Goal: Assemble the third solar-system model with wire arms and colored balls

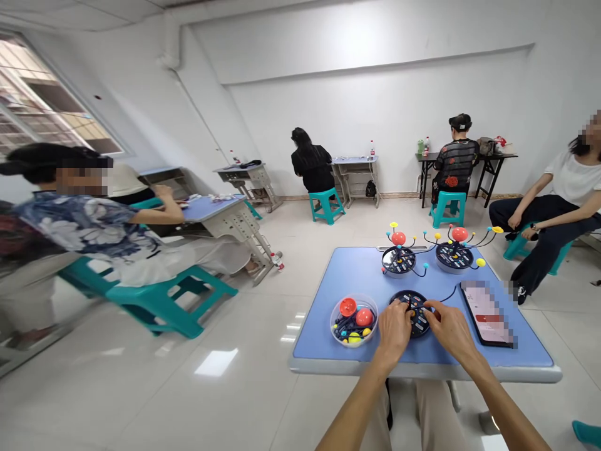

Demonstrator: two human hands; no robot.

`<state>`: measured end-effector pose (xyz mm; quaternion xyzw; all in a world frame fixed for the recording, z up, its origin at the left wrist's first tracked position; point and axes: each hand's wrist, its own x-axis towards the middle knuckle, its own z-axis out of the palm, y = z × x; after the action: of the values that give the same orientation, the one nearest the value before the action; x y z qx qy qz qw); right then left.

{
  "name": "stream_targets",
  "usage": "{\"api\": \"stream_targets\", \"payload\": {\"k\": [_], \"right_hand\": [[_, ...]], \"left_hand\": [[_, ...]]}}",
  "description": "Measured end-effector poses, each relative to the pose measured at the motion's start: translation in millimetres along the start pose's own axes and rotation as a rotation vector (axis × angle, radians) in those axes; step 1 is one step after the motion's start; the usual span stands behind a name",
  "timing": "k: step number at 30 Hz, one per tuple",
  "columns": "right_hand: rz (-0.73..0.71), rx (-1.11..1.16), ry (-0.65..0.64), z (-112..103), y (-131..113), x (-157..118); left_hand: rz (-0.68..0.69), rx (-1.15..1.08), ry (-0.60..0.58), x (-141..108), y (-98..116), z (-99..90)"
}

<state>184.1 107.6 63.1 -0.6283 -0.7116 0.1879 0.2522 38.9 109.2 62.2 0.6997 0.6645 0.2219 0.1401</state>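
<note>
A round black base (415, 321) with printed marks lies on the blue desk, partly covered by my hands. My left hand (395, 326) is closed at its left side, fingers pinched near the centre post. From the right, my right hand (449, 324) pinches a thin black rod that curves up past the base toward the phone. Left of my left hand, a clear round tub (354, 321) holds red, yellow and blue balls and black rods. Two built models with red balls, a left one (399, 258) and a right one (454, 255), stand at the desk's far side.
A phone (488, 315) lies on the right of the blue desk (319, 326). Several people sit on green stools around the room, one near at left (94, 219), another at right (575, 188). A bottle (277, 262) is on the floor.
</note>
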Motion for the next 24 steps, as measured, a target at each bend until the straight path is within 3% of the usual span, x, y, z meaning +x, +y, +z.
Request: {"api": "stream_targets", "payload": {"k": [8, 19, 22, 24], "right_hand": [[-0.017, -0.086, -0.057, 11.9, -8.0, -6.8], [-0.039, -0.088, -0.017, -0.5, -16.6, 0.1], [-0.068, -0.033, 0.017, -2.6, -25.0, -6.6], [-0.094, 0.023, 0.029, -2.6, -34.0, -11.4]], "left_hand": [[-0.021, -0.021, -0.033, -5.8, -4.0, -5.6], [0.028, -0.081, -0.056, -13.2, -7.7, -18.5], [0.063, -0.144, 0.015, -30.2, -17.5, -33.3], [0.045, -0.209, 0.124, -45.3, -32.5, -44.5]]}}
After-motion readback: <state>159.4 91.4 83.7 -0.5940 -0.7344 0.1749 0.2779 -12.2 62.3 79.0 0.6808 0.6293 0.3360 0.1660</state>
